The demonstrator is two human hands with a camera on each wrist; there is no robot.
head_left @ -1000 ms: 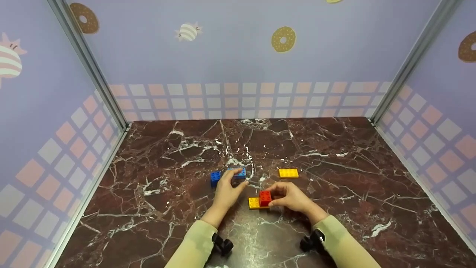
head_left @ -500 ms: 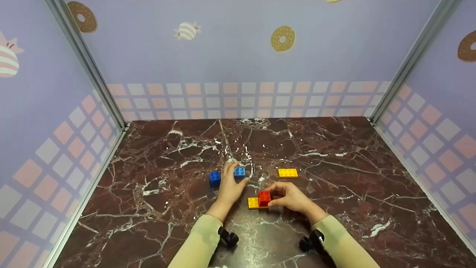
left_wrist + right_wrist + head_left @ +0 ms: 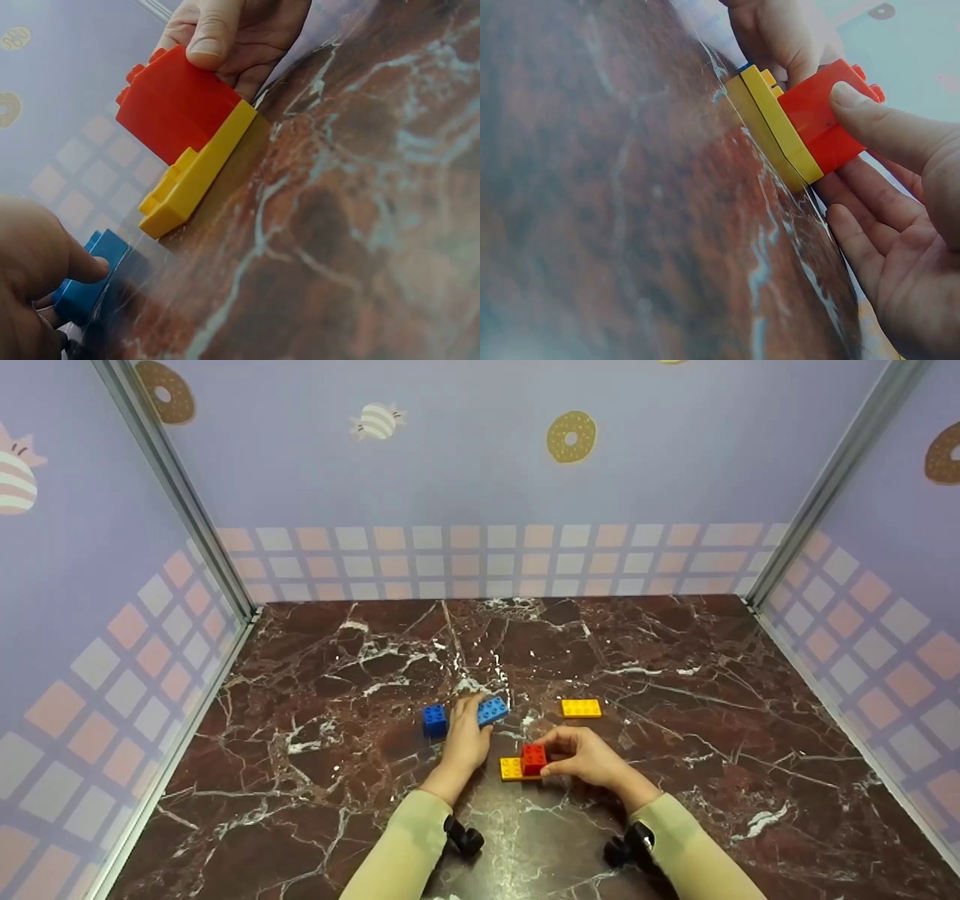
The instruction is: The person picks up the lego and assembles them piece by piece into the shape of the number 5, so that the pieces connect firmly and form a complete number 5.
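My right hand (image 3: 589, 757) pinches a red building block (image 3: 533, 760), thumb on its near side. Under that block, at its right end, lies a flat yellow block (image 3: 510, 769) with studs showing on the left; the right wrist view has the red block (image 3: 821, 112) seated on top of it. My left hand (image 3: 466, 742) holds a light blue block (image 3: 493, 710), which lies slanted on the table behind the yellow one. In the left wrist view the thumb presses the near side of this blue block (image 3: 94, 281); the other fingers are mostly hidden behind it.
A dark blue block (image 3: 433, 721) stands just left of my left hand. Farther back on the right lies a second flat yellow block (image 3: 581, 709). The marbled tabletop (image 3: 675, 682) is bounded by patterned walls (image 3: 480, 555) at the back and both sides.
My left hand has reached over the light blue block and taken hold of it. That block has turned aslant, its right end swinging away. The right hand stays on the red block.
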